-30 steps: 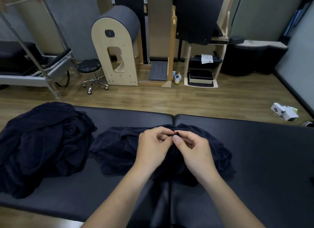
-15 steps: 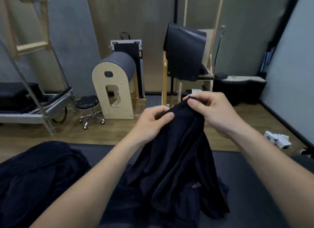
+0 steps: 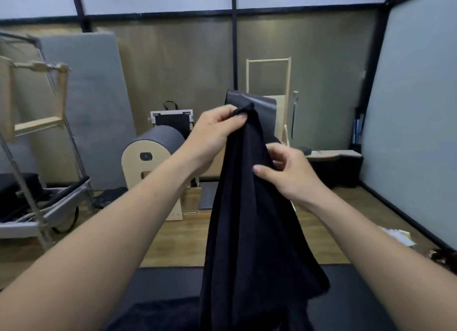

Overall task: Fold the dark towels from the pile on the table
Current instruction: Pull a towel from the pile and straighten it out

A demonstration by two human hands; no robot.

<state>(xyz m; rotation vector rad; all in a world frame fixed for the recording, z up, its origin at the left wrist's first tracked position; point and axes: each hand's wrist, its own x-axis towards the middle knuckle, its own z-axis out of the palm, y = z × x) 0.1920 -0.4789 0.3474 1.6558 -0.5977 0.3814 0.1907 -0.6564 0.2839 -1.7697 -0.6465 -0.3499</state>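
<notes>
Since half a second ago, both hands have risen and swapped heights: the left hand (image 3: pixel 214 130) now grips the towel's top corner, while the right hand (image 3: pixel 288 173) has dropped lower along its edge. Earlier the right hand held the highest point.

At nine o'clock stands a metal and wood exercise frame (image 3: pixel 37 143). Toward ten o'clock, behind the left forearm, sits a barrel-shaped padded apparatus (image 3: pixel 153 148) with pale wooden sides.

At centre, the left hand pinches the bunched top corner of the dark towel (image 3: pixel 249 219) between thumb and curled fingers, at about twelve o'clock. The towel hangs straight down from that grip in long folds, and its lower part reaches the black padded table (image 3: pixel 358 293) at six o'clock.

Just right of centre, toward two o'clock, the right hand pinches the towel's right edge, thumb in front and fingers behind the cloth.

At four o'clock, pale papers (image 3: pixel 398 236) lie on the wooden floor (image 3: pixel 178 241).
</notes>
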